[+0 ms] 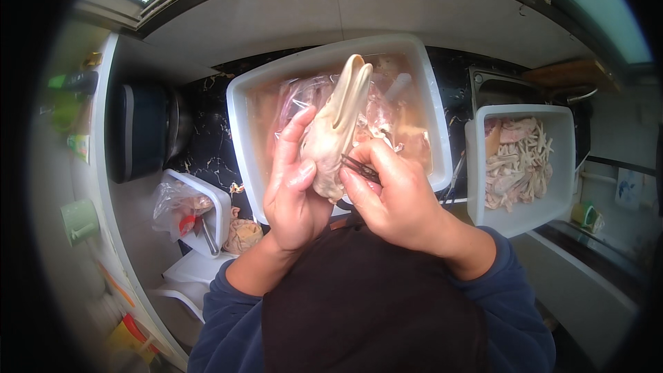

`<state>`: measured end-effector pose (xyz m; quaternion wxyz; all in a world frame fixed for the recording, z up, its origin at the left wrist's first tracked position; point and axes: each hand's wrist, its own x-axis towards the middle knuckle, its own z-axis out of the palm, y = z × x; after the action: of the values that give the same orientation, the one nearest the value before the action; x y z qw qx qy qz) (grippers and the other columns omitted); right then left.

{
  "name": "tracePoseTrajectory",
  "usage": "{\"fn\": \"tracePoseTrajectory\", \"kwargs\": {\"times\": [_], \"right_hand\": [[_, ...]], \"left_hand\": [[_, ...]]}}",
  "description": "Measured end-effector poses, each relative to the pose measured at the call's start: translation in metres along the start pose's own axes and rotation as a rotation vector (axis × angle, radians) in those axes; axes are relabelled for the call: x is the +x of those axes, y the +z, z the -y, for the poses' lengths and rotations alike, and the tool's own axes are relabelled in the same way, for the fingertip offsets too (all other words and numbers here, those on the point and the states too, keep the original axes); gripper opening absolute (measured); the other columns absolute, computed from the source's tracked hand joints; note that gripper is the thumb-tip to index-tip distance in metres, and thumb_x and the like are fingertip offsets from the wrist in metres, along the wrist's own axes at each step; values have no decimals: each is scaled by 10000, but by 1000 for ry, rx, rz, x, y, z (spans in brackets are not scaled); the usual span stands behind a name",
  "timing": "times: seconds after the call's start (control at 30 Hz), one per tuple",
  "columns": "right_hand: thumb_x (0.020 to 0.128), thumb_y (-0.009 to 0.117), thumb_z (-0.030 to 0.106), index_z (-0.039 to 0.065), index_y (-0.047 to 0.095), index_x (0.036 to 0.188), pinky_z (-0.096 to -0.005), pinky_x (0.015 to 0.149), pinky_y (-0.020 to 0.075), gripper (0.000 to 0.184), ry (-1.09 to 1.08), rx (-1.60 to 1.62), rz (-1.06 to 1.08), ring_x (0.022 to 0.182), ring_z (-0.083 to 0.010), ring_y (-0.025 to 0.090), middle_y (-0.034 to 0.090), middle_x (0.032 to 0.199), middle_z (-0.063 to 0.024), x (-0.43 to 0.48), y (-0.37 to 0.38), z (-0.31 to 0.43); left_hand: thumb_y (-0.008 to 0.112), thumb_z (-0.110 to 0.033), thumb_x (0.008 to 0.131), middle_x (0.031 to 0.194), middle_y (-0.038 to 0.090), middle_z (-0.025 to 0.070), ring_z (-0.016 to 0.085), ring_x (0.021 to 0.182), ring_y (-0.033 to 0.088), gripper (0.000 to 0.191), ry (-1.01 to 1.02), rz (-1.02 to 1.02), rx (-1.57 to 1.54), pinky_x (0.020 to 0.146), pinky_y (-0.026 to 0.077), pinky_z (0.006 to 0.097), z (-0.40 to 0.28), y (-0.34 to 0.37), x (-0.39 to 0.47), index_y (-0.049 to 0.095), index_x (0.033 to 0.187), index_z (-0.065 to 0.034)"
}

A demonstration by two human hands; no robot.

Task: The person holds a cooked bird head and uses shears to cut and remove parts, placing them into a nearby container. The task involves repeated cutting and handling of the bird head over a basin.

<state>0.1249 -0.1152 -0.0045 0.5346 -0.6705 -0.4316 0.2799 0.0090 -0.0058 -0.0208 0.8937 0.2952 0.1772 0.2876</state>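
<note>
A plucked duck head, pale and with its long bill pointing away from me, is held up over a large white plastic tub. My left hand grips it from the left, thumb pressed on its side. Between the thumb and fingers of my right hand is a pair of dark metal tweezers, with the tips at the side of the head. Reddish water fills the tub, where a clear plastic bag and pieces of raw poultry lie partly behind the head.
At the right, a white tub of poultry pieces and feet stands by a metal sink. Scissors lie between the tubs. To the left are a small white bin with a plastic bag, raw poultry skin and a dark appliance.
</note>
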Motion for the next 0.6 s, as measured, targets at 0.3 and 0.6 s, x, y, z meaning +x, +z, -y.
{"fn": "tracePoseTrajectory", "kwargs": {"times": [0.3,0.6], "right_hand": [[953,637,44,-31,550,1015,-359,648,524,131,134,242,-36,727,-227,677,660,856,-164,-1,-1,-12],[972,663,67,-26,549,1082,-300,723,526,184,86,346,-42,839,-143,660,670,926,-117,8,0,-17]], "left_hand": [[676,3,916,1431,498,167,235,1286,545,833,-163,92,218,1068,460,357,-1,-7,3,187,1591,-9],[716,-10,873,1428,515,165,213,1306,523,801,-100,90,672,1090,435,348,-8,-1,5,288,1545,69]]}}
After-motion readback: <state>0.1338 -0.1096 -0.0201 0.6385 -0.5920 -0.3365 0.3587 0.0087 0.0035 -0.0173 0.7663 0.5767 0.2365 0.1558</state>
